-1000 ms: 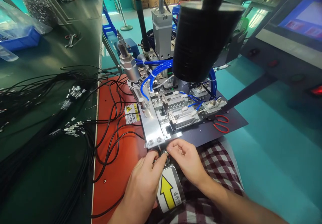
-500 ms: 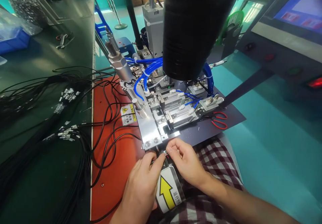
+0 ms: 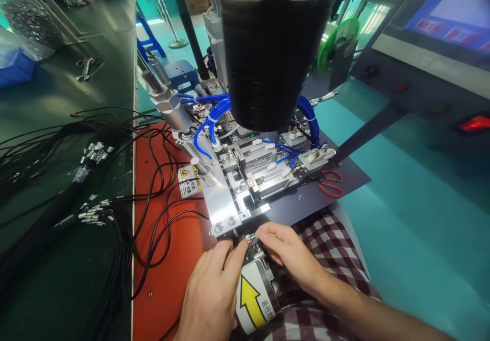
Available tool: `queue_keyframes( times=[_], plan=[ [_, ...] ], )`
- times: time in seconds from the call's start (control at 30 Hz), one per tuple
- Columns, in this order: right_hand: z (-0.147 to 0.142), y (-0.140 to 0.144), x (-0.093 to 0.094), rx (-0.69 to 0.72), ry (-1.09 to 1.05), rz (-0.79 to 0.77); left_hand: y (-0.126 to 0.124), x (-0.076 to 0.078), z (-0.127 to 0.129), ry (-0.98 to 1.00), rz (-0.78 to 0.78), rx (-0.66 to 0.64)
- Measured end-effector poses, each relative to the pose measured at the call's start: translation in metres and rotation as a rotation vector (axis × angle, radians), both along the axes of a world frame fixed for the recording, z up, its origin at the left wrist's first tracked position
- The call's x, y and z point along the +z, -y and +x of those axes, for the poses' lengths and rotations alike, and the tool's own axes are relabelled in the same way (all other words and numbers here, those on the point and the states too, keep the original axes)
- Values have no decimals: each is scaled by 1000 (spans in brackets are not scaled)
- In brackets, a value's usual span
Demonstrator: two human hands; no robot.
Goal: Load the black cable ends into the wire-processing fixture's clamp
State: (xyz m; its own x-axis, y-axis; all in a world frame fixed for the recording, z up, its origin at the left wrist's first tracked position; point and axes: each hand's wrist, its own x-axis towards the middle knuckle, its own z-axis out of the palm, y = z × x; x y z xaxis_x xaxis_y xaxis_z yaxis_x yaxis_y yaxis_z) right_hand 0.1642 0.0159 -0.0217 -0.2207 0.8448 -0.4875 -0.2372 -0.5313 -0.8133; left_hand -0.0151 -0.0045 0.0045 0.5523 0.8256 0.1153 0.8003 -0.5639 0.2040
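My left hand (image 3: 214,282) is closed in a pinch at the front of the machine, left of a white plate with a yellow arrow (image 3: 251,296). Thin coloured wires (image 3: 250,238) show at its thumb tip, at the end of what looks like a cable mostly hidden by the fingers. From the right, my right hand (image 3: 285,249) pinches the other end of these wires, its fingertips just short of the left thumb. Below the wires lies a small metal fixture (image 3: 257,251). The machine's silver plate (image 3: 224,205) is just beyond both hands.
Black cables (image 3: 164,177) loop over the red board (image 3: 161,290) and onto the dark table (image 3: 103,264), with silver-tipped bundles (image 3: 95,153). Red-handled cutters (image 3: 331,184) lie right of the metal cylinders. A black cone (image 3: 275,65) hangs overhead. A control panel (image 3: 429,75) stands right.
The view has shifted, so the machine sits further left. My right fingers have straightened somewhat and the wires between the hands show more plainly. More of the fixture below them is uncovered.
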Motion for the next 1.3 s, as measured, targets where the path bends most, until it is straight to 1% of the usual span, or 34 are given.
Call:
queue_keyframes(
  times=[0.07,0.13,0.17,0.27,0.3,0.33,0.37,0.4,0.5,0.57,0.63,0.7,0.8,0.93,1.07,1.13,1.3],
  plan=[
    [-3,8,0,5,73,44,-2,-2,-1,28,15,0],
    [-5,14,-1,-3,241,145,-3,-4,-1,61,23,3],
    [-5,16,0,-7,351,226,-4,-5,-2,79,24,0],
    [0,15,7,18,658,543,-4,-8,-2,122,22,-11],
    [2,13,11,32,713,623,-4,-8,-2,124,21,-10],
    [4,10,14,44,731,660,-4,-8,-2,120,19,-4],
    [5,7,16,48,711,647,-4,-8,-2,113,19,2],
    [6,4,17,45,655,586,-4,-7,-2,101,21,6],
    [5,-2,11,57,330,249,-4,0,0,34,71,8],
    [4,-4,3,74,126,73,-2,5,1,-42,112,31],
    [4,-4,-2,74,19,3,1,8,1,-107,100,77],
    [4,-3,-2,50,0,13,3,6,2,-100,36,103],
    [2,-4,3,3,26,64,5,0,5,19,-22,122],
    [-4,-5,3,-50,30,83,3,-4,13,118,59,144],
    [-6,-6,-2,-15,-71,-10,0,-1,17,173,138,117],
    [-5,-6,-2,1,-75,-30,0,0,17,180,156,91],
    [-6,-7,4,2,-5,36,-1,-1,14,157,161,60]
  ],
)
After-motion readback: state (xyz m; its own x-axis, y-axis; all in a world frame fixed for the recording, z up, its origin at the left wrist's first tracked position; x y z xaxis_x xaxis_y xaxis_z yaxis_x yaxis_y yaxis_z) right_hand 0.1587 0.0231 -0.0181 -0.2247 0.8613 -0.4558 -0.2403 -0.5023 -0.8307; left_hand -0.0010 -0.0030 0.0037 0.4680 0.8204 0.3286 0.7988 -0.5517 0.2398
